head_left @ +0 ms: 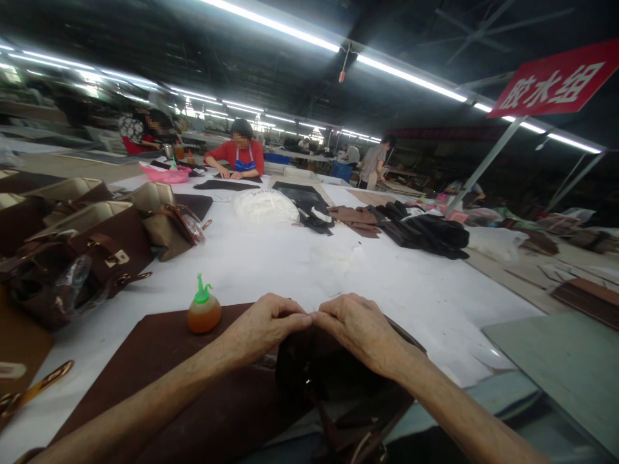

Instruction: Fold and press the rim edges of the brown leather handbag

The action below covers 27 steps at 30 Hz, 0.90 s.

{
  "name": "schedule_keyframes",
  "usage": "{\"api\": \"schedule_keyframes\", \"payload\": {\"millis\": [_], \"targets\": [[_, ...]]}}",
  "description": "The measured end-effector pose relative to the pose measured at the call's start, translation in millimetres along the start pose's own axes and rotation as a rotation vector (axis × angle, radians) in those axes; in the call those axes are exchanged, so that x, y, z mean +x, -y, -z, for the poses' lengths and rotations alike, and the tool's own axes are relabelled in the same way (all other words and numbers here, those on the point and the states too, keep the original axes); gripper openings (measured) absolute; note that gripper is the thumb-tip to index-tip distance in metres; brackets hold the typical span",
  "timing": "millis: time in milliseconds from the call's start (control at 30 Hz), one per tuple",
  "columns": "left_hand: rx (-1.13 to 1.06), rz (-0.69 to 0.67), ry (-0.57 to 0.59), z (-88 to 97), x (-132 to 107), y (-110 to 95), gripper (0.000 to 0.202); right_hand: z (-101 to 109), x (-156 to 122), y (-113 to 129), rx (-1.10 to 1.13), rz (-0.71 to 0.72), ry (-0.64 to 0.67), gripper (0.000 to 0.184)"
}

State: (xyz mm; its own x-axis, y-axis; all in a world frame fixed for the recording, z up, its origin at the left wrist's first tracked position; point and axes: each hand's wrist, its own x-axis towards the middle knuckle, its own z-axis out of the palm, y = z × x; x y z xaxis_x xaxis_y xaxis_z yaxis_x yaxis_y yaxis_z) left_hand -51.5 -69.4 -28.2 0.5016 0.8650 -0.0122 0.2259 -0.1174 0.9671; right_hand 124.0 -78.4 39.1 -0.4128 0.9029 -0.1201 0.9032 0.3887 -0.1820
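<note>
My left hand (265, 325) and my right hand (356, 328) meet fingertip to fingertip at the top edge of a dark brown leather bag (333, 380) in front of me. Both hands have their fingers curled and pinched on the bag's upper edge. The bag rests on a brown leather mat (159, 361) laid on the white table (290, 264). A small orange glue bottle with a green nozzle (204, 308) stands just left of my left hand.
Brown and beige handbags (97, 245) crowd the table's left side. White cloth (265, 206), dark leather pieces (420, 232) and a pink basin (167, 173) lie farther back. People work at the far end. A grey board (565, 361) lies at right.
</note>
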Motion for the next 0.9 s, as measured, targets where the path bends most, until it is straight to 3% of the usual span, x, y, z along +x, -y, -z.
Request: {"api": "schedule_keyframes", "payload": {"millis": [167,333,467,567,633,700,833,900], "targets": [[-0.105,-0.020,0.046,-1.8,5,3,0.035,-1,-2,-2,0.009,-0.004,0.000,0.038],[-0.094,-0.044,-0.005,-6.2,6,-1,0.028,-7,-4,-13,0.015,0.073,-0.035,0.040],[0.009,-0.071,-0.072,-5.1,5,-2,0.029,2,-13,-24,0.084,0.102,-0.108,0.025],[0.085,-0.097,-0.119,-1.3,4,0,0.030,14,-32,-32,-0.035,-0.147,-0.203,0.044],[0.104,-0.122,-0.115,0.6,3,2,0.030,17,-46,-40,-0.115,-0.408,-0.176,0.054],[0.110,-0.141,-0.092,0.7,2,3,0.028,13,-56,-52,-0.081,-0.553,-0.116,0.057],[0.229,-0.180,-0.060,-4.6,4,-3,0.029,-9,-59,-76,0.283,-0.471,-0.009,0.022],[0.369,-0.183,-0.033,-8.5,8,-11,0.030,-17,-57,-82,0.378,-0.432,-0.014,0.018]]}}
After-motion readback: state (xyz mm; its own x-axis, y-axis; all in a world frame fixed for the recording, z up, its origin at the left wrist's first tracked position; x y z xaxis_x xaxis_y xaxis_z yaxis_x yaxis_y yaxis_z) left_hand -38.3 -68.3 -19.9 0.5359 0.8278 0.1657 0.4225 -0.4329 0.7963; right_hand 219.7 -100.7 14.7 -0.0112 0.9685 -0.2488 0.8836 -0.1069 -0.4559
